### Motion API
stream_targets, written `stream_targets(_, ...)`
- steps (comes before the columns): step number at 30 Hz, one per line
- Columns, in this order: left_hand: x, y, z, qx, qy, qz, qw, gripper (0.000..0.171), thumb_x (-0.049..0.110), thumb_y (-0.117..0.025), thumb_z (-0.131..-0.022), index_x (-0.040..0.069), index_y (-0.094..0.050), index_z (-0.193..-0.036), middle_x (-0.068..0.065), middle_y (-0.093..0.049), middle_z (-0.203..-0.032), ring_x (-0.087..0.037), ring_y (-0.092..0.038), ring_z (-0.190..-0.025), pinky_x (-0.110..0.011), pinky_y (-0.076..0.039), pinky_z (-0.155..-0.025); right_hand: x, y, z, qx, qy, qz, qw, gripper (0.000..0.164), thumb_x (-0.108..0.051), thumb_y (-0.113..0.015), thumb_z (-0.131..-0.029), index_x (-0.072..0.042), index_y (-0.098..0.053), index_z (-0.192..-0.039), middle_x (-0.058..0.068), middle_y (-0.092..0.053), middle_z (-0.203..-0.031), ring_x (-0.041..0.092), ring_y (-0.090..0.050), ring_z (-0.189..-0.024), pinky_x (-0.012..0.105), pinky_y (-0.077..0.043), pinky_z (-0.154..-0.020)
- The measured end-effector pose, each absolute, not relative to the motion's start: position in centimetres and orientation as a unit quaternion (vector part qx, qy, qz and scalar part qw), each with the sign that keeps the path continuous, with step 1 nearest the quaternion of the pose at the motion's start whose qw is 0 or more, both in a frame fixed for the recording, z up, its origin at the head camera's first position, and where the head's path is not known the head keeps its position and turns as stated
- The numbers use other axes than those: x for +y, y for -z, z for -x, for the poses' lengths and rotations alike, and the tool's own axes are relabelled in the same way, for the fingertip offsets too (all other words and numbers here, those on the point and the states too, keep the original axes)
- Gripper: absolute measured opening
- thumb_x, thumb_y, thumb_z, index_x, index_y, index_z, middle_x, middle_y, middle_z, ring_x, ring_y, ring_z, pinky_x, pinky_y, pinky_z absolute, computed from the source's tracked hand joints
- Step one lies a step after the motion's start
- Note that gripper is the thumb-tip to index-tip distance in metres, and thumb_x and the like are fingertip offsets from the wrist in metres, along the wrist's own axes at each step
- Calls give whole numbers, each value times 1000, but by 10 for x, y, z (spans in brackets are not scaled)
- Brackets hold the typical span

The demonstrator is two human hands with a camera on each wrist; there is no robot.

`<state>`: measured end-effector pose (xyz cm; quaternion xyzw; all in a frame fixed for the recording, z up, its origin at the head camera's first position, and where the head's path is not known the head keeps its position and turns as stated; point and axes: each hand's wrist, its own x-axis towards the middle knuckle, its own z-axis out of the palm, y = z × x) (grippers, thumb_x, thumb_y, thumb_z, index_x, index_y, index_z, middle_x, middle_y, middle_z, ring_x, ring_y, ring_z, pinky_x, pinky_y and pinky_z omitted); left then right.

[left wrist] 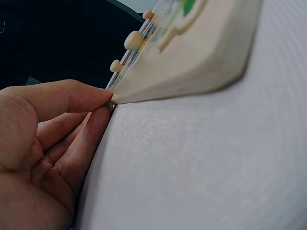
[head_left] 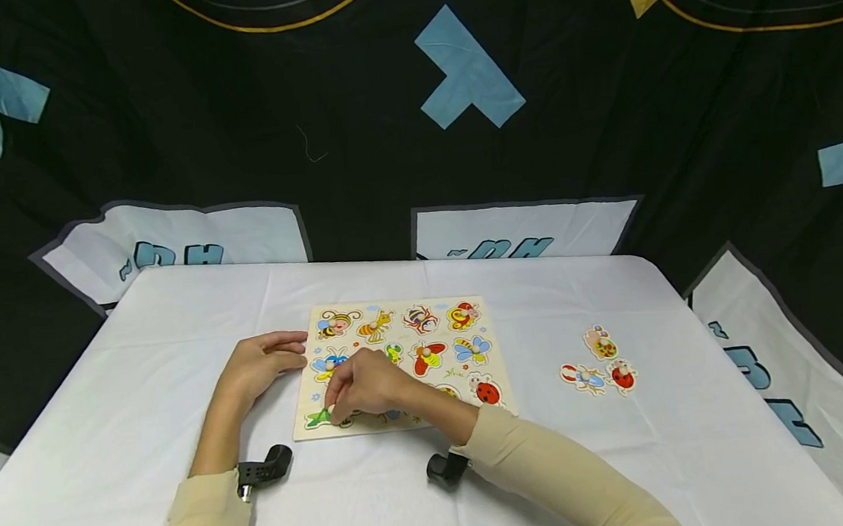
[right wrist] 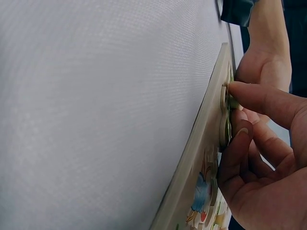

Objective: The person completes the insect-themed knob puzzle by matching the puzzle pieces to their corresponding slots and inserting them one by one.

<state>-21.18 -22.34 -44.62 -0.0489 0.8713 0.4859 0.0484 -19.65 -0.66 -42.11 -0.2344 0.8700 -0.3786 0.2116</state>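
A pale wooden puzzle board (head_left: 301, 429) with knobbed insect pieces lies flat on the table. My left hand (head_left: 261, 367) is at its left edge. In the left wrist view, thumb and finger pinch the rim, close to the wooden knobs (left wrist: 134, 40). Over the board's lower left corner, my right hand (head_left: 364, 382) pinches a green insect piece (head_left: 317, 420). The right wrist view shows that piece (right wrist: 223, 120) edge-on at the board's surface, with thumb and fingertips around its knob. My right hand and forearm hide part of the lower rows.
To the right of the board, three loose pieces lie close together on the white tablecloth (head_left: 545, 469): a spotted yellow one (head_left: 601, 343), a blue-winged one (head_left: 584, 378) and a ladybug (head_left: 622, 376). A black printed cloth (head_left: 354, 177) hangs behind the table.
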Motion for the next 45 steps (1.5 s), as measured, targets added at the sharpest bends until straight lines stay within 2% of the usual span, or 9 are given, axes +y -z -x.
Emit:
stream_targets(17,-224,446,212,870,-490,41,45,48,19,-74,-88,11,-66,-135,-13,-72,-121,-22,-58,-118,-38,-40,-100,-1,421,200,855,390,248,235,11,-13,-87,-76,-15,-79,-83,-10,-69,-66,1,-55,-61,17,-37,-56)
stream_targets(25,-224,448,212,866,-497,45,45,49,20,-75,-88,10,-66,-135,-14,-71,-124,-28,-56,-126,-48,-38,-108,4,420,205,853,394,237,248,12,-15,-88,-75,-17,-80,-83,-9,-72,-70,1,-60,-65,17,-44,-62)
stream_targets(33,-223,449,212,864,-500,51,40,49,18,-75,-87,9,-66,-135,-15,-71,-122,-29,-57,-124,-48,-38,-108,21,414,211,840,427,219,253,10,-11,-87,-76,-13,-81,-83,-5,-71,-68,7,-57,-61,20,-44,-56)
stream_targets(45,-221,448,211,861,-503,62,44,49,20,-76,-87,11,-66,-135,-13,-71,-123,-29,-56,-125,-50,-37,-110,59,404,223,838,443,203,244,11,-12,-86,-77,-13,-81,-87,-1,-73,-72,15,-58,-63,25,-46,-59)
